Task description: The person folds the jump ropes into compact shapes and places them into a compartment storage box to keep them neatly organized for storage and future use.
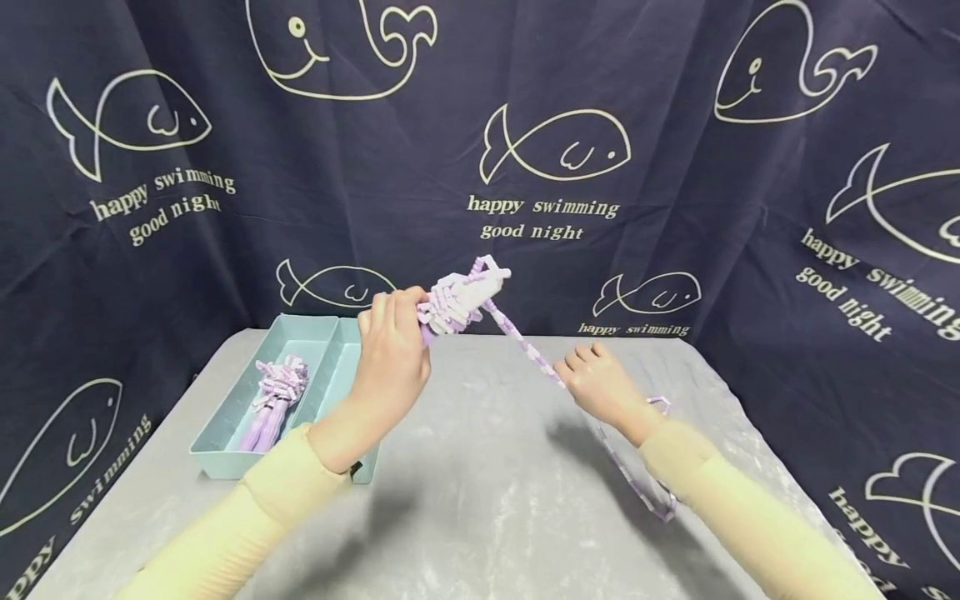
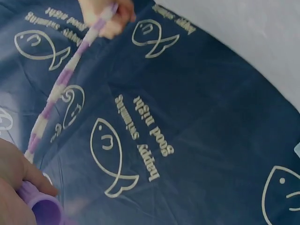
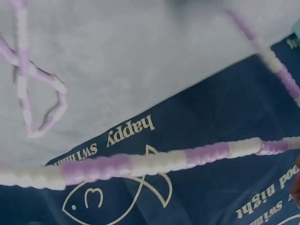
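A: L hand (image 1: 393,346) is up mid-view, fingers curled firmly round the bunched rope (image 1: 453,304), purple-and-white beads sticking out past the knuckles.

B: L wrist cam adds a purple handle (image 2: 47,203) in that same grasp, hollow end showing. R hand (image 1: 603,383)?

A: Clenched round a strand (image 1: 528,350) of that rope, approx. straight, slanting down from bunch to fist. More hangs below it, w/ a loop low by the R sleeve (image 1: 750,508).

B: Can't tell if that loop touches the table (image 1: 487,500). What's hidden?

A: R palm & fingertips, turned away in the head view. L hand and forearm block part of the teal box (image 1: 225,467).

B: 2nd rope (image 1: 281,387) lies in the box's L compartment, handle end toward us, dark tie round it.

A: R wrist cam: beads right across, fingers cut off at the R edge, can't say whose. Dark blur up top, unclear.

B: Writing's on the backdrop (image 1: 420,183): "happy swimming", "good night", repeated w/ fish & whale outlines. Upside down in the wrist cams, some words cut by the edges.
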Motion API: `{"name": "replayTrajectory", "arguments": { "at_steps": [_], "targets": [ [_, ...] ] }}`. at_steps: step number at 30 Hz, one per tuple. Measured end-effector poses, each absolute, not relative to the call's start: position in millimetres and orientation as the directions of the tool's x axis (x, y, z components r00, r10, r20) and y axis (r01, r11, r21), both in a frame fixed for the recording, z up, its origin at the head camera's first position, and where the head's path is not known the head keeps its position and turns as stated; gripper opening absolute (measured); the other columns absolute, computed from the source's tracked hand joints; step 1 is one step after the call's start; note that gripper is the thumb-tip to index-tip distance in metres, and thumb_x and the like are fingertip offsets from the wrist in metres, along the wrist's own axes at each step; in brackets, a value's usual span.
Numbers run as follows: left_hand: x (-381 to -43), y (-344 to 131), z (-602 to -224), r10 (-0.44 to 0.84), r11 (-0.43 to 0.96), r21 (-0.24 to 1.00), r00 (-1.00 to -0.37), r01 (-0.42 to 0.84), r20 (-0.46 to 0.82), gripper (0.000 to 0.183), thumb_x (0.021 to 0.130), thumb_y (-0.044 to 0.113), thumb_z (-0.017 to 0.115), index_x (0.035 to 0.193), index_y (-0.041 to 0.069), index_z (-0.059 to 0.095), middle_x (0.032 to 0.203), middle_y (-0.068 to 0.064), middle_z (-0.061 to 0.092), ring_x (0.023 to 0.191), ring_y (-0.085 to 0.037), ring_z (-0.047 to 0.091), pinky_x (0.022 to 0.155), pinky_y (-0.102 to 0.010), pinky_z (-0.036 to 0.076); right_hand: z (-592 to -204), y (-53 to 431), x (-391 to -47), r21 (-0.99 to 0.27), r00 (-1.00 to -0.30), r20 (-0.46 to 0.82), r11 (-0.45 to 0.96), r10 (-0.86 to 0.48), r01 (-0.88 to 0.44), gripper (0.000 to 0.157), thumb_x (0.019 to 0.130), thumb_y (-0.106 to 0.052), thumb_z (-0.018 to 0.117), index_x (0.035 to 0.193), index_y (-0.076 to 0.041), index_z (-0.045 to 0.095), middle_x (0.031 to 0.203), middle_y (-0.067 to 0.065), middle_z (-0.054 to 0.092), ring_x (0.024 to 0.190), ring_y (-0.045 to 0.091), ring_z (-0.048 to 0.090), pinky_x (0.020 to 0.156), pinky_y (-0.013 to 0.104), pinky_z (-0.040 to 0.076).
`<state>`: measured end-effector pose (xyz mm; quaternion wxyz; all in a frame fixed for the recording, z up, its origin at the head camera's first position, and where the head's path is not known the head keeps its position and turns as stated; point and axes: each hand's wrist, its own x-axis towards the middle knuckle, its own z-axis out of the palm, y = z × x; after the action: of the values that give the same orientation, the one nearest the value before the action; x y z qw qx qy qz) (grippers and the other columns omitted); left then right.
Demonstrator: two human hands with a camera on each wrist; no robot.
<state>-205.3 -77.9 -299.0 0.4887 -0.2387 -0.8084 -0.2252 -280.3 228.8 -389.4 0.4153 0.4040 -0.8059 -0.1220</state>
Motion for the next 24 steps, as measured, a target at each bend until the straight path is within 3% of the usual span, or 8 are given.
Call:
{"name": "replayTrajectory", "arguments": {
  "at_steps": [6,11,16,21,24],
  "targets": [
    [-216,-85,-300,0.138,0.843,0.136,-0.453,0.52,0.881,0.048,0.065,-0.017,0.056,0.11,-0.003,0.047,0.097,-0.017,0.053,0.087,-0.035,0.045,0.067,-0.045,0.031,-398,223,-266,0.576,-0.272,0.522,0.57,-0.808,-0.586,0.019,0.084,-0.013,0.04,0.072,-0.008,0.053,0.066,0.005,0.051,0.063,0.024,0.043,0.06,0.036,0.033],
    [-230,-89,-305,0.085,0.895,0.172,-0.537,0.411,0.839,0.047,0.066,-0.014,0.057,0.111,-0.002,0.047,0.098,-0.018,0.054,0.088,-0.037,0.046,0.066,-0.047,0.031,-395,213,-252,0.619,-0.246,0.459,0.506,-0.854,-0.6,0.019,0.084,-0.014,0.04,0.069,-0.009,0.051,0.066,0.003,0.047,0.063,0.022,0.042,0.061,0.035,0.032],
    [-245,-94,-312,0.046,0.94,0.179,-0.626,0.291,0.779,0.054,0.063,-0.009,0.066,0.112,-0.002,0.047,0.097,-0.018,0.054,0.09,-0.038,0.046,0.066,-0.048,0.032,-385,204,-243,0.66,-0.21,0.42,0.456,-0.883,-0.597,0.02,0.086,-0.015,0.042,0.069,-0.011,0.052,0.066,0.001,0.046,0.062,0.02,0.041,0.062,0.033,0.031],
    [-254,-98,-323,0.015,0.975,0.139,-0.669,0.176,0.743,0.028,0.078,-0.005,0.059,0.104,-0.001,0.048,0.089,-0.018,0.053,0.087,-0.037,0.047,0.063,-0.048,0.034,-370,200,-238,0.677,-0.114,0.43,0.404,-0.895,-0.615,0.024,0.088,-0.008,0.039,0.067,-0.013,0.049,0.066,0.001,0.044,0.062,0.02,0.038,0.062,0.034,0.031],
    [-256,-99,-328,0.002,0.986,0.11,-0.663,0.128,0.749,0.016,0.082,-0.003,0.053,0.097,0.0,0.047,0.085,-0.018,0.052,0.085,-0.038,0.048,0.062,-0.048,0.035,-358,196,-234,0.689,-0.041,0.46,0.386,-0.887,-0.614,0.028,0.089,-0.002,0.037,0.065,-0.011,0.046,0.064,0.001,0.042,0.06,0.02,0.036,0.06,0.034,0.031]
  ]
}}
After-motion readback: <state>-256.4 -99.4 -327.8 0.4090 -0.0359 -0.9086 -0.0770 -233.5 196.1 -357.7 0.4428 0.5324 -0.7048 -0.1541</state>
